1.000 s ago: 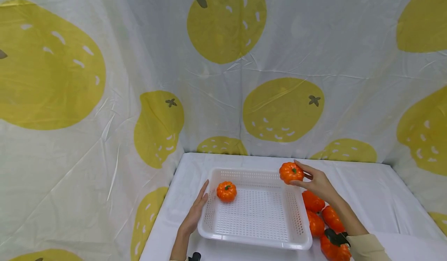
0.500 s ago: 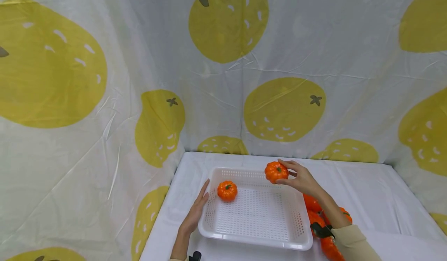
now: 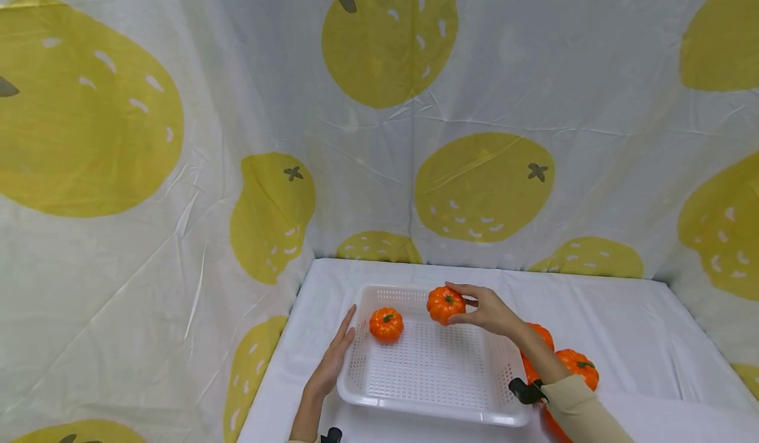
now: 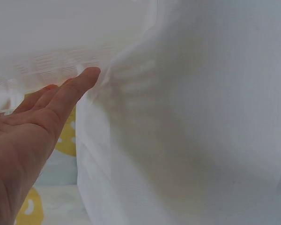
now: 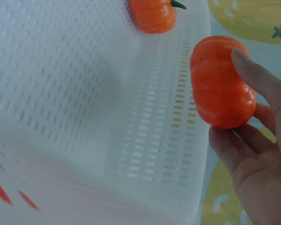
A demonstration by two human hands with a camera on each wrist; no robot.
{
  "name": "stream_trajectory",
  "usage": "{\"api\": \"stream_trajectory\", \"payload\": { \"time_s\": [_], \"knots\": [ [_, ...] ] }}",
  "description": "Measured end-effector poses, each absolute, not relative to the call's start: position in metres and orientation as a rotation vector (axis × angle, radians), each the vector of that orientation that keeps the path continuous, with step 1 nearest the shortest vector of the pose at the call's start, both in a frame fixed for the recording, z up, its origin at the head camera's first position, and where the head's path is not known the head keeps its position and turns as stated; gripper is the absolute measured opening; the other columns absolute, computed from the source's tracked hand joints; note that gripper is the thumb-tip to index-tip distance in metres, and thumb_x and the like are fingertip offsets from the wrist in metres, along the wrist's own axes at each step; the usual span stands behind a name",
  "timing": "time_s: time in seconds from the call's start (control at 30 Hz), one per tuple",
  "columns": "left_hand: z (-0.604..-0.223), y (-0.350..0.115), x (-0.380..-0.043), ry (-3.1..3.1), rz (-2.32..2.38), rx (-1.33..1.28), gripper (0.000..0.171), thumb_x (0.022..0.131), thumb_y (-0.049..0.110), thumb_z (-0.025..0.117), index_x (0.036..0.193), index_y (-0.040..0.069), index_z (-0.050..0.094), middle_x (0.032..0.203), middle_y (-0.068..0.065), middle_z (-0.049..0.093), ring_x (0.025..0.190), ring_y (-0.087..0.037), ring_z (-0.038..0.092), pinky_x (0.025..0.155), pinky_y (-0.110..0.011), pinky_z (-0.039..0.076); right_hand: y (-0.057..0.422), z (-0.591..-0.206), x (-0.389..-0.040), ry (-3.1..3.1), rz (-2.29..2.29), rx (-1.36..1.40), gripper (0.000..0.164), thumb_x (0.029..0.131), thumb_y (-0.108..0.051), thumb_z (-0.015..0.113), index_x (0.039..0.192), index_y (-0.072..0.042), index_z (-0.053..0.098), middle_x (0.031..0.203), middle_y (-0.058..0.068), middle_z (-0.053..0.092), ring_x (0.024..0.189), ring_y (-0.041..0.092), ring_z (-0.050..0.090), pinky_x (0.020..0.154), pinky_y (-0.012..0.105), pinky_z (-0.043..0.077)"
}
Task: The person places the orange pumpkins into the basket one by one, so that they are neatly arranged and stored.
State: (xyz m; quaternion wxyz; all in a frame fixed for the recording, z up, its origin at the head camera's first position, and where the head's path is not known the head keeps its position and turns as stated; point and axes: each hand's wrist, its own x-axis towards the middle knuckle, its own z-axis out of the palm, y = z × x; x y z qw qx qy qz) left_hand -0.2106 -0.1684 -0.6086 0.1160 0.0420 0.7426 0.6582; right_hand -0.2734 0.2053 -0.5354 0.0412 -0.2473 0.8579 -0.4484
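Observation:
In the head view, my right hand [image 3: 489, 310] holds a small orange pumpkin [image 3: 445, 305] between thumb and fingers, over the far part of a white perforated plastic basket [image 3: 433, 414]. The right wrist view shows the gripped pumpkin [image 5: 219, 84] from its ribbed side, above the basket wall. Another orange pumpkin [image 3: 386, 325] with a green stem sits inside the basket near its far left corner. My left hand [image 3: 332, 362] lies against the basket's left outer side with straight fingers. In the left wrist view, that hand [image 4: 42, 119] has its fingertips at the basket's side.
Several more orange pumpkins [image 3: 576, 368] lie on the white-covered table [image 3: 646, 337] right of the basket, partly hidden by my right forearm. A fruit-patterned curtain [image 3: 367, 166] hangs behind the table and along its left.
My right hand has carried its pumpkin leftward from the basket's far right corner to above the basket's interior, and slightly down lately. The left hand and basket have stayed in place.

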Motion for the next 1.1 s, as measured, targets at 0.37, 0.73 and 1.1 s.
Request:
{"api": "stream_trajectory", "payload": {
  "time_s": [0.37, 0.73, 1.1],
  "knots": [
    [-0.61, -0.169, -0.212, 2.166, 1.932, 0.13, 0.055, 0.113, 0.043, 0.033, 0.165, 0.042, 0.017, 0.177, -0.003, 0.005, 0.162, -0.043, 0.0, 0.121, -0.076, 0.005, 0.182, -0.545, -0.28, 2.474, -1.348, -0.774, 0.077, 0.083, -0.022, 0.088, 0.148, 0.003, 0.053, 0.149, 0.024, 0.058, 0.136, 0.045, 0.056, 0.107, 0.053, 0.051],
    [-0.609, -0.169, -0.212, 2.167, 1.937, 0.143, 0.055, 0.113, 0.043, 0.032, 0.165, 0.041, 0.016, 0.177, -0.003, 0.005, 0.162, -0.044, 0.002, 0.121, -0.076, 0.008, 0.16, -0.561, -0.283, 2.424, -1.272, -0.796, 0.075, 0.084, -0.019, 0.087, 0.146, 0.005, 0.054, 0.147, 0.025, 0.059, 0.135, 0.045, 0.057, 0.108, 0.055, 0.05],
    [-0.608, -0.168, -0.21, 2.162, 1.927, 0.13, 0.056, 0.112, 0.045, 0.033, 0.165, 0.041, 0.016, 0.177, -0.004, 0.004, 0.161, -0.046, 0.002, 0.12, -0.076, 0.012, 0.152, -0.578, -0.286, 2.466, -1.205, -0.798, 0.075, 0.082, -0.017, 0.088, 0.144, 0.009, 0.054, 0.145, 0.027, 0.059, 0.134, 0.046, 0.057, 0.109, 0.057, 0.049]
  ]
}}
